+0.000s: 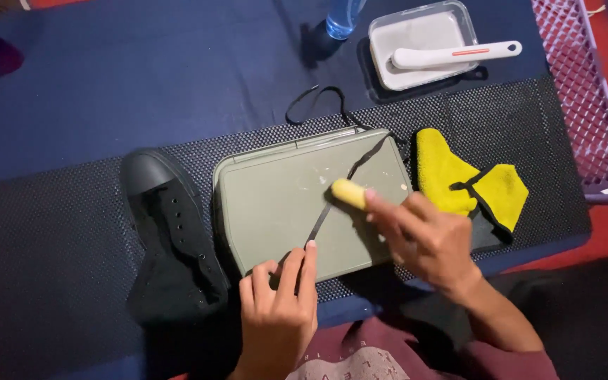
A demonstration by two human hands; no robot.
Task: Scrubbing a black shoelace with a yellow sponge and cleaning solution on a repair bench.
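A black shoelace (pixel 360 163) lies stretched across a grey-green tray (pixel 269 204) in the middle of the mat. My left hand (pixel 279 313) presses the near end of the lace down on the tray with its fingertips. My right hand (pixel 423 239) holds a small yellow sponge (pixel 348 192) against the lace near the tray's middle. The lace's far end loops off the tray's back edge. A black canvas shoe (pixel 170 243) without laces lies left of the tray, toe pointing away.
A yellow cloth (pixel 459 179) lies right of the tray. At the back stand a clear container (pixel 416 32) with a white brush (pixel 455 53) across it and a clear bottle (pixel 343 17). A white wire basket (pixel 585 91) is at the far right.
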